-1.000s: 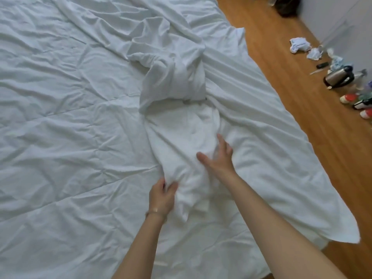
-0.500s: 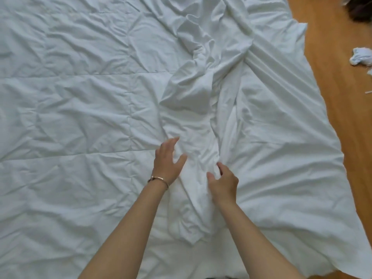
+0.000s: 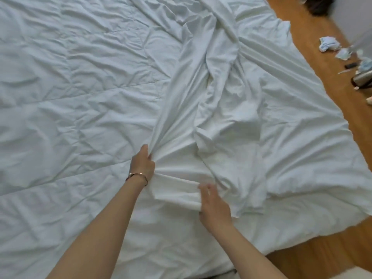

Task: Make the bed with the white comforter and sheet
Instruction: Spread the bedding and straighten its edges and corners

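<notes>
A white quilted comforter (image 3: 70, 117) covers the bed across the left and middle of the head view. On top of it a thin white sheet (image 3: 217, 121) lies bunched in long folds running from the far middle toward me. My left hand (image 3: 143, 164), with a bracelet on the wrist, grips the sheet's left edge in a gathered fold. At the sheet's near edge my right hand (image 3: 214, 207) holds the cloth, the fingers blurred. More white bedding (image 3: 302, 150) spreads out to the right.
A wooden floor (image 3: 332, 81) runs along the bed's right side and near corner. On it at the far right lie crumpled white cloths (image 3: 328, 44), a dark metal flask (image 3: 362, 79) and small items. A dark object (image 3: 322, 6) sits at the top right.
My left hand went from flat on the sheet to gripping its left edge. My right hand moved nearer to me onto the sheet's near edge. The sheet is pulled straighter.
</notes>
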`<action>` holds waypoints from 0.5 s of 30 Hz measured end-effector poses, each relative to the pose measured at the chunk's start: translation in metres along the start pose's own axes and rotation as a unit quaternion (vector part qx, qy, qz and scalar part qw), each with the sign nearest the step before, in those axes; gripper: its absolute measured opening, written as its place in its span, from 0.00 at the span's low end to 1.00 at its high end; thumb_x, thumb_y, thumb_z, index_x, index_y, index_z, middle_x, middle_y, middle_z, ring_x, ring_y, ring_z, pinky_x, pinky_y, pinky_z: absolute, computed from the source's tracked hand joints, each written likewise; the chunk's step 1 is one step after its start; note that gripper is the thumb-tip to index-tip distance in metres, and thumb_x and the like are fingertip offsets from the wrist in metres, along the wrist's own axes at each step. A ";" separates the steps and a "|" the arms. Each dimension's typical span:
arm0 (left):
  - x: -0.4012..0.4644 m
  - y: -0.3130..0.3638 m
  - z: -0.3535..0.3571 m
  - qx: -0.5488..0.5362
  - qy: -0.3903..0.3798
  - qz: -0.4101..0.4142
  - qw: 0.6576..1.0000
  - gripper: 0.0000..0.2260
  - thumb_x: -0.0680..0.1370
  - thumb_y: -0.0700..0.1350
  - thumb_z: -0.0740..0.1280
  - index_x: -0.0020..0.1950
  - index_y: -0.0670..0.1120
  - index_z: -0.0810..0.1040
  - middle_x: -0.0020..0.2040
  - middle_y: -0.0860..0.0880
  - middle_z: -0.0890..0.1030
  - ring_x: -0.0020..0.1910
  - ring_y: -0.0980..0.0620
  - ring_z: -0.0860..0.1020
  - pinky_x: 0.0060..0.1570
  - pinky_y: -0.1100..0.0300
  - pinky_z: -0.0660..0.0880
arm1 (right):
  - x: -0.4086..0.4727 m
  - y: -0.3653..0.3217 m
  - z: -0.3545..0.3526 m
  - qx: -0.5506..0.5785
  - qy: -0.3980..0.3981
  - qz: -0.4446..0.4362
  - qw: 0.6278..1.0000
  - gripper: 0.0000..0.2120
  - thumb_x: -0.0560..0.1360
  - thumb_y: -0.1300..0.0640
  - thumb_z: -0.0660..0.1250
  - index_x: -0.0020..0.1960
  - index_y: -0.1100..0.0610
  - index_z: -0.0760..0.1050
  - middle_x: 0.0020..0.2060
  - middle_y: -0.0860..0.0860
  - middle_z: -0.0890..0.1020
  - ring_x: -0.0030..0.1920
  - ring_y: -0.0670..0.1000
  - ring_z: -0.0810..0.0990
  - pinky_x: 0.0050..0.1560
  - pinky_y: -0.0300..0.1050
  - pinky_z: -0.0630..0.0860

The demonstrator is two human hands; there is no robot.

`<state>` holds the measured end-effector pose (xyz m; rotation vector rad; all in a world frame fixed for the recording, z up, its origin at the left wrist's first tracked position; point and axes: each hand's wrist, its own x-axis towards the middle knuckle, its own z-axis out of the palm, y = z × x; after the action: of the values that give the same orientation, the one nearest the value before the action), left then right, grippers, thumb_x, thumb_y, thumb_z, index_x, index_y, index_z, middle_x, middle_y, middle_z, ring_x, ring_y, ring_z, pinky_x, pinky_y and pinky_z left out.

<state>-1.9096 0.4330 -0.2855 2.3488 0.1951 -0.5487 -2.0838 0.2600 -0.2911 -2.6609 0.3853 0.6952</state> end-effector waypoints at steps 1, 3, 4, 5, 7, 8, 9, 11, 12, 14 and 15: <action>-0.003 -0.017 -0.016 -0.001 0.028 -0.007 1.000 0.12 0.72 0.29 0.56 0.52 0.39 0.71 0.42 0.39 0.75 0.42 0.38 0.74 0.40 0.52 0.68 | -0.006 -0.006 0.003 0.033 -0.017 0.003 0.999 0.34 0.72 0.59 0.66 0.74 0.45 0.55 0.70 0.49 0.65 0.57 0.57 0.77 0.49 0.47 0.72; -0.008 -0.053 -0.037 0.004 0.067 -0.052 0.996 0.17 0.74 0.29 0.56 0.59 0.40 0.72 0.45 0.39 0.75 0.42 0.42 0.72 0.41 0.54 0.66 | -0.020 -0.022 0.013 0.038 -0.044 -0.049 0.997 0.33 0.76 0.60 0.61 0.77 0.43 0.54 0.67 0.48 0.69 0.55 0.57 0.77 0.51 0.48 0.72; -0.010 -0.071 -0.040 0.015 0.064 -0.087 0.994 0.18 0.75 0.30 0.56 0.63 0.40 0.71 0.46 0.39 0.75 0.42 0.43 0.71 0.42 0.54 0.66 | -0.029 -0.032 0.020 0.030 -0.048 -0.083 0.995 0.33 0.77 0.59 0.60 0.77 0.43 0.54 0.65 0.49 0.70 0.53 0.59 0.78 0.51 0.50 0.72; -0.011 -0.085 -0.038 0.031 0.046 -0.120 0.991 0.18 0.76 0.31 0.56 0.64 0.41 0.69 0.47 0.38 0.74 0.42 0.42 0.71 0.42 0.52 0.67 | -0.038 -0.043 0.026 0.008 -0.080 -0.122 0.989 0.31 0.77 0.58 0.60 0.77 0.45 0.55 0.63 0.51 0.70 0.52 0.61 0.77 0.50 0.52 0.72; -0.013 -0.098 -0.028 0.100 -0.004 -0.156 0.983 0.16 0.76 0.34 0.59 0.65 0.40 0.67 0.52 0.36 0.75 0.46 0.39 0.74 0.46 0.49 0.72 | -0.054 -0.057 0.043 -0.059 -0.217 -0.183 0.957 0.28 0.78 0.53 0.62 0.76 0.48 0.57 0.63 0.54 0.70 0.57 0.63 0.76 0.54 0.53 0.71; -0.014 -0.099 -0.019 0.160 -0.011 -0.145 0.976 0.18 0.76 0.36 0.62 0.66 0.40 0.65 0.57 0.37 0.74 0.52 0.38 0.75 0.51 0.49 0.72 | -0.057 -0.059 0.049 -0.075 -0.284 -0.187 0.937 0.29 0.78 0.48 0.64 0.76 0.46 0.58 0.63 0.54 0.71 0.59 0.61 0.75 0.56 0.53 0.71; -0.016 -0.097 -0.008 0.227 0.007 -0.111 0.968 0.23 0.75 0.36 0.64 0.68 0.40 0.63 0.62 0.38 0.72 0.58 0.38 0.73 0.56 0.48 0.71 | -0.056 -0.058 0.051 -0.066 -0.318 -0.173 0.930 0.29 0.77 0.41 0.64 0.75 0.44 0.60 0.62 0.52 0.72 0.61 0.59 0.75 0.59 0.53 0.71; -0.024 -0.085 0.015 0.257 0.099 0.032 0.961 0.30 0.70 0.35 0.67 0.71 0.42 0.63 0.66 0.41 0.69 0.63 0.41 0.69 0.60 0.48 0.66 | -0.049 -0.054 0.049 0.026 -0.263 -0.121 0.957 0.24 0.75 0.35 0.61 0.68 0.43 0.72 0.59 0.48 0.76 0.59 0.54 0.77 0.59 0.52 0.73; -0.030 -0.076 0.026 0.223 0.132 0.119 0.959 0.31 0.67 0.35 0.68 0.70 0.44 0.64 0.65 0.42 0.69 0.62 0.42 0.68 0.58 0.47 0.67 | -0.044 -0.049 0.048 0.074 -0.131 -0.114 0.982 0.20 0.76 0.38 0.62 0.62 0.46 0.77 0.55 0.48 0.78 0.56 0.53 0.79 0.56 0.53 0.75; -0.045 -0.057 0.048 0.158 0.098 0.255 0.949 0.30 0.68 0.38 0.69 0.68 0.48 0.64 0.66 0.44 0.68 0.61 0.44 0.67 0.56 0.46 0.72 | -0.028 -0.033 0.042 0.042 0.168 -0.093 0.980 0.16 0.71 0.48 0.69 0.57 0.51 0.79 0.53 0.51 0.78 0.53 0.55 0.79 0.52 0.54 0.77; -0.052 -0.047 0.057 0.134 0.045 0.280 0.950 0.29 0.71 0.42 0.69 0.69 0.51 0.63 0.69 0.45 0.65 0.63 0.44 0.66 0.59 0.45 0.72 | -0.019 -0.022 0.036 0.009 0.243 -0.036 0.969 0.21 0.68 0.50 0.72 0.60 0.52 0.77 0.57 0.53 0.76 0.57 0.58 0.76 0.54 0.57 0.75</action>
<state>-1.9883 0.4305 -0.3292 2.5353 -0.5260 -0.1952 -2.1068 0.2975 -0.3046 -2.7897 0.4135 0.0047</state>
